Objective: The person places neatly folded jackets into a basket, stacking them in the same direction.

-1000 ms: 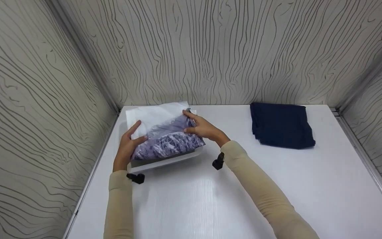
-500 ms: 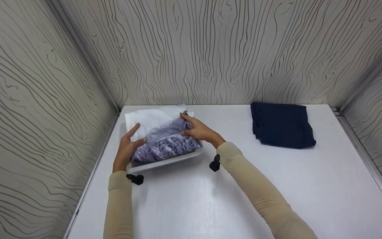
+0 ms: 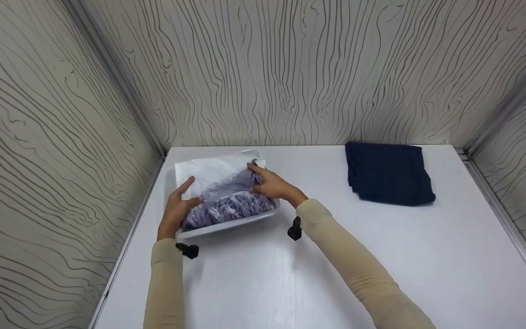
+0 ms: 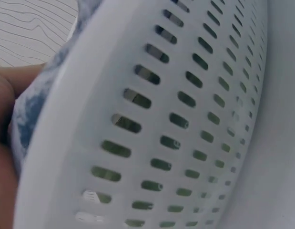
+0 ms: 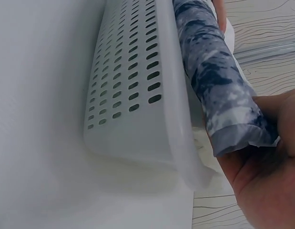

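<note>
A folded garment (image 3: 226,194), white at the back and purple-grey with a mountain-like print at the front, lies level over the mouth of a white plastic basket (image 3: 228,225). My left hand (image 3: 175,214) grips its left side, thumb on top. At the right side my right hand (image 3: 276,185) holds it, and in the right wrist view the fingers pass under the garment's rolled edge (image 5: 216,81). The slotted basket wall (image 4: 152,105) fills most of the left wrist view, where only part of the left hand (image 4: 4,138) shows. Most of the basket's inside is hidden beneath the cloth.
A folded navy cloth (image 3: 390,174) lies at the back right of the white table (image 3: 254,278). Wood-grain patterned panels (image 3: 263,73) enclose the table at the back and both sides. The basket stands near the back left corner.
Both hands have lowered the folded garment toward the basket, so its front edge now sits at the rim and more of the back rim shows. The navy cloth stays put.
</note>
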`<action>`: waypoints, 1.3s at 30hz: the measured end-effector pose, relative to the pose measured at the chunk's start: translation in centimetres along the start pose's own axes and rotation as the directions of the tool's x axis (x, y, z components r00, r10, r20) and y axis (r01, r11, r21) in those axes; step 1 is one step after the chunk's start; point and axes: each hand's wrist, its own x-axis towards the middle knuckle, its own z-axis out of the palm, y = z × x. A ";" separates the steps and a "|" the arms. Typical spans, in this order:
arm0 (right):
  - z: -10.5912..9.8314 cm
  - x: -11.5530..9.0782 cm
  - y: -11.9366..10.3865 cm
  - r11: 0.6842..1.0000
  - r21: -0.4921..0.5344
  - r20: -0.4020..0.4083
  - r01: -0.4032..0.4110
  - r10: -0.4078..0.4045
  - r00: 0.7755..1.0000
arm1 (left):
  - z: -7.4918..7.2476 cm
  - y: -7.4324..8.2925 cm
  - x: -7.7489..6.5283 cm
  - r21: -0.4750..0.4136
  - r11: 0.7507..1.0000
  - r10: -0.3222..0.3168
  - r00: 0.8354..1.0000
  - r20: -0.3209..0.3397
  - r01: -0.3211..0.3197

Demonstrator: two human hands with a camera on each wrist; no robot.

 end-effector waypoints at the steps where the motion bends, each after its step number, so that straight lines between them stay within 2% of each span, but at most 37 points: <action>1: 0.1 0.0 0.1 1.000 -0.007 0.000 -0.002 0.002 1.000 | 0.0 -0.1 0.0 0.006 1.000 -0.009 1.000 0.001 0.008; 4: 0.2 0.0 0.2 0.999 -0.048 0.005 -0.008 0.008 1.000 | 0.1 -0.4 0.0 0.031 0.999 -0.030 1.000 -0.007 0.031; 12: 0.5 -0.1 -0.1 0.990 -0.143 0.034 -0.013 0.018 0.999 | 0.3 -0.7 -0.1 0.031 0.999 -0.015 1.000 0.010 0.015; 17: 0.6 -0.3 -0.2 0.986 -0.165 0.067 -0.031 0.042 0.997 | 0.1 -0.8 -0.4 0.081 0.994 -0.072 0.997 -0.007 0.072; 22: 0.9 -0.7 -0.5 0.973 -0.228 0.040 -0.029 0.039 0.998 | -0.1 -0.5 -0.7 0.092 0.989 -0.118 0.993 -0.002 0.117; 25: 1.3 -1.0 -0.7 0.954 -0.297 -0.009 -0.023 0.021 1.000 | 0.0 -0.4 -0.9 0.108 0.987 -0.123 0.992 -0.005 0.123; 29: 1.7 -1.2 -0.9 0.904 -0.427 -0.100 0.023 -0.072 0.992 | 0.2 -0.1 -0.8 0.159 0.981 -0.104 0.994 -0.032 0.108; 31: 1.8 -1.3 -0.9 0.865 -0.499 -0.100 0.059 -0.125 0.987 | 0.3 0.2 -0.7 0.207 0.974 -0.081 0.995 -0.062 0.093; 33: 1.9 -1.3 -0.8 0.819 -0.568 -0.068 0.087 -0.152 0.986 | 0.5 0.4 -0.7 0.263 0.962 -0.053 0.994 -0.095 0.076; 36: 2.1 -1.4 -0.4 0.771 -0.630 -0.010 0.098 -0.134 0.991 | 0.7 0.8 -0.6 0.356 0.934 0.033 0.995 -0.099 0.005; 39: 2.4 -1.5 0.1 0.730 -0.681 -0.004 0.063 -0.090 0.996 | 1.0 1.2 -0.5 0.440 0.896 0.090 0.995 -0.037 -0.064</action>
